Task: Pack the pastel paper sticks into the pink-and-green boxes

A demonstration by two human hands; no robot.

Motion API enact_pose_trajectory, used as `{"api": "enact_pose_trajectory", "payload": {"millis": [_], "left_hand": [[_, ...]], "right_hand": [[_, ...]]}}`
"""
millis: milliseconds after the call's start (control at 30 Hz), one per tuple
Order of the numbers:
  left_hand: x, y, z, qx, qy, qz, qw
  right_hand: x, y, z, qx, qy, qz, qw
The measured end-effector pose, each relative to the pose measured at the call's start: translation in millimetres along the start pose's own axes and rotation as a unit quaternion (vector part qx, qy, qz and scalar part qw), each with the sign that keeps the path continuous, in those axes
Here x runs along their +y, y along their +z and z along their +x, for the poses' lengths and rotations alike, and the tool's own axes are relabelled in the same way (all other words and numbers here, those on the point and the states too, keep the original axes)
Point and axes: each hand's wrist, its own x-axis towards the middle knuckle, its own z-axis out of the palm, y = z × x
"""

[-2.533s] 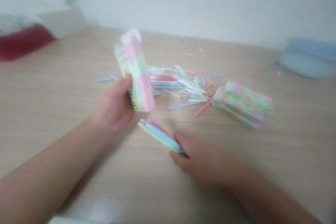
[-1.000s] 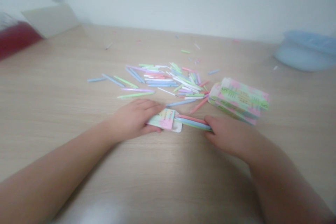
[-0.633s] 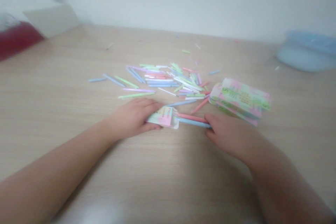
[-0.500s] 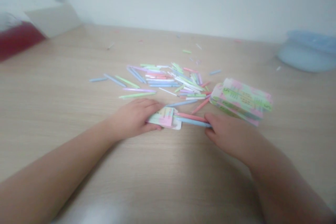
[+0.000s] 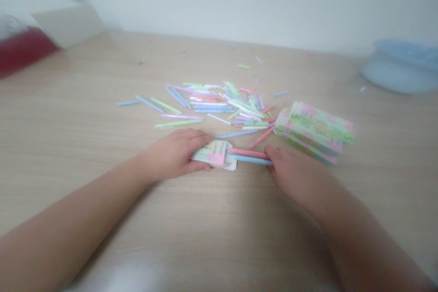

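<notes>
Right now your left hand point(image 5: 173, 154) is curved down over a pastel paper packet point(image 5: 215, 155), holding it flat on the tabletop point(image 5: 68, 114), while your right hand point(image 5: 290, 175), fingers bunched and nearly closed, has the right ends of the pink and blue sticks point(image 5: 249, 156). Those sticks lie flat, long axis running left to right, reaching from the packet's edge to your right hand, the nearer hand; a loose pile point(image 5: 219, 107) sits just beyond.
</notes>
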Motion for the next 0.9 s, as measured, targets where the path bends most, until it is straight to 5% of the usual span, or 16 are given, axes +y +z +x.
{"api": "enact_pose_trajectory", "payload": {"millis": [367, 900], "left_hand": [[3.7, 2.0, -1.3, -0.008, 0.002, 0.03, 1.0], [3.4, 0.0, -1.0, -0.008, 0.022, 0.023, 0.999]], "right_hand": [[-23.2, -1.5, -2.7, 0.015, 0.004, -0.004, 1.0], [-26.9, -0.3, -7.4, 0.009, 0.009, -0.018, 1.0]]}}
